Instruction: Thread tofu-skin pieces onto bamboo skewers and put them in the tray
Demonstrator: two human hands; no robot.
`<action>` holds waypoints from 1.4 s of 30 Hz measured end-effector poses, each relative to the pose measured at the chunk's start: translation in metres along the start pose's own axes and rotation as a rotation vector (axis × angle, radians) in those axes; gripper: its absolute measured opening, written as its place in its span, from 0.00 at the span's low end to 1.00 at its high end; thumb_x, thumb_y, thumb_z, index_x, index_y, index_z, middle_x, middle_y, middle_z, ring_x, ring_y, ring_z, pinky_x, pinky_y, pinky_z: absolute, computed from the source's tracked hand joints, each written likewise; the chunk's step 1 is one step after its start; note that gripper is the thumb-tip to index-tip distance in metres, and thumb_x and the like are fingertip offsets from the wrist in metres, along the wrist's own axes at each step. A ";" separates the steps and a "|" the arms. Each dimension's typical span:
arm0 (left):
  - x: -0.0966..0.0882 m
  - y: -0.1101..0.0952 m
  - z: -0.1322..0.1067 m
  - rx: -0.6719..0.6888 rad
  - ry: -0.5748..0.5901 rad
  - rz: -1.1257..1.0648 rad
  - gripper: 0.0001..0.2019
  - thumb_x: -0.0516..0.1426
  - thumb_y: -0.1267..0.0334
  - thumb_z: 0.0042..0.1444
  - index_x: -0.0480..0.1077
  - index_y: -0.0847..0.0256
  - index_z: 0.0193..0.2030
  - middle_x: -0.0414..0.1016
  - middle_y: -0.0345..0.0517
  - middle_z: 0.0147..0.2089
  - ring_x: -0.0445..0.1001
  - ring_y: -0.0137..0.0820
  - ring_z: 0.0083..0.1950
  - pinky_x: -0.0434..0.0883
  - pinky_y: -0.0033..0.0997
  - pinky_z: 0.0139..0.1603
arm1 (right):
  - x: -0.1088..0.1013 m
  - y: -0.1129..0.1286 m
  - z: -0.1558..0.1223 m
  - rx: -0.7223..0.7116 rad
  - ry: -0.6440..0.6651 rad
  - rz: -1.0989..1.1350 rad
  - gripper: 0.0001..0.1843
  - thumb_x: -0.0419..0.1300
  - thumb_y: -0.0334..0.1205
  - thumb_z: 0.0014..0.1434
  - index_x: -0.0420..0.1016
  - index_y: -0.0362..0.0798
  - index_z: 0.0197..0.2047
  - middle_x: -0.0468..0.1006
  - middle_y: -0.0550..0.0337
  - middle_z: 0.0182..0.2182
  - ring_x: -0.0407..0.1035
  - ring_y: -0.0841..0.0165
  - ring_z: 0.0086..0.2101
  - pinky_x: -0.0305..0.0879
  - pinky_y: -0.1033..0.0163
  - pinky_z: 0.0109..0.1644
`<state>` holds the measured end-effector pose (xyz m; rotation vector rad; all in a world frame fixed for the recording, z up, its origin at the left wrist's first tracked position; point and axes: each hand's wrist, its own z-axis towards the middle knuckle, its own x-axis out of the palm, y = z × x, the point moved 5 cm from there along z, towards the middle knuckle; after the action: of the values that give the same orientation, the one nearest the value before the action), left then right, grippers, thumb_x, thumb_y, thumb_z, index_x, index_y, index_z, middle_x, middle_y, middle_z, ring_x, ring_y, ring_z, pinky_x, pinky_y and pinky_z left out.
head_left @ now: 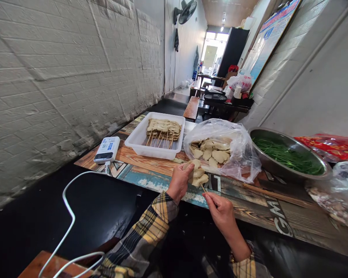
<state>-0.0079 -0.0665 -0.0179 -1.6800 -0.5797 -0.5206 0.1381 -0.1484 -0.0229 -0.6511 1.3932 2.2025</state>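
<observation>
My left hand [179,181] is closed on a stack of pale flat food slices [197,174] threaded on a thin bamboo skewer [203,188]. My right hand [220,210] pinches the lower end of that skewer, just below the slices. Both hands hover over the near edge of the patterned wooden table [150,170]. Right behind the hands lies an open clear plastic bag [234,143] holding several loose slices [213,152]. A white plastic tray [139,139] farther back holds finished skewers [163,129].
A steel bowl of green stalks [287,156] stands at the right, with loose bamboo skewers [278,195] before it and more bags [336,193] beyond. A power bank [107,149] with a white cable [69,208] lies at the left. A brick wall [60,77] runs along the left.
</observation>
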 end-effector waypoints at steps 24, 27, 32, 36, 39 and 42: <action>0.026 0.010 0.000 -0.068 0.165 -0.021 0.23 0.69 0.53 0.42 0.75 0.65 0.42 0.79 0.51 0.39 0.77 0.33 0.35 0.72 0.29 0.35 | -0.004 -0.020 0.018 0.183 -0.089 0.207 0.22 0.51 0.49 0.65 0.81 0.43 0.39 0.70 0.64 0.15 0.65 0.70 0.18 0.61 0.67 0.24; 0.024 0.021 -0.005 -0.121 0.145 0.008 0.22 0.69 0.53 0.42 0.75 0.64 0.41 0.79 0.50 0.39 0.75 0.30 0.33 0.71 0.29 0.36 | -0.004 -0.024 0.019 0.221 -0.129 0.275 0.22 0.51 0.50 0.65 0.80 0.43 0.38 0.63 0.68 0.13 0.60 0.72 0.16 0.58 0.68 0.22; 0.026 0.037 -0.014 -0.169 0.117 0.034 0.18 0.70 0.55 0.40 0.76 0.64 0.35 0.77 0.46 0.34 0.73 0.27 0.33 0.68 0.26 0.35 | -0.003 -0.017 0.021 0.151 -0.146 0.199 0.19 0.52 0.47 0.65 0.80 0.45 0.36 0.67 0.65 0.16 0.63 0.70 0.18 0.58 0.67 0.24; 0.032 0.038 -0.017 -0.171 0.092 0.021 0.17 0.71 0.59 0.38 0.76 0.63 0.34 0.78 0.45 0.35 0.73 0.27 0.34 0.67 0.26 0.36 | -0.005 -0.016 0.021 0.145 -0.177 0.142 0.19 0.51 0.46 0.65 0.78 0.46 0.33 0.68 0.64 0.16 0.63 0.70 0.19 0.58 0.67 0.24; 0.036 0.036 -0.018 -0.150 0.090 0.030 0.16 0.71 0.61 0.38 0.76 0.63 0.33 0.78 0.45 0.35 0.73 0.28 0.35 0.67 0.27 0.39 | -0.007 -0.017 0.020 0.149 -0.181 0.148 0.19 0.51 0.47 0.66 0.77 0.46 0.31 0.68 0.65 0.16 0.63 0.71 0.19 0.58 0.68 0.25; 0.037 0.035 -0.017 -0.103 0.079 0.048 0.15 0.71 0.62 0.37 0.75 0.63 0.32 0.77 0.43 0.34 0.72 0.26 0.33 0.66 0.26 0.37 | -0.007 -0.019 0.020 0.153 -0.166 0.196 0.19 0.51 0.47 0.66 0.76 0.46 0.31 0.66 0.66 0.15 0.62 0.72 0.18 0.58 0.68 0.25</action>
<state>0.0426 -0.0849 -0.0179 -1.7582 -0.4608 -0.5878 0.1521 -0.1232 -0.0247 -0.2821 1.5745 2.2106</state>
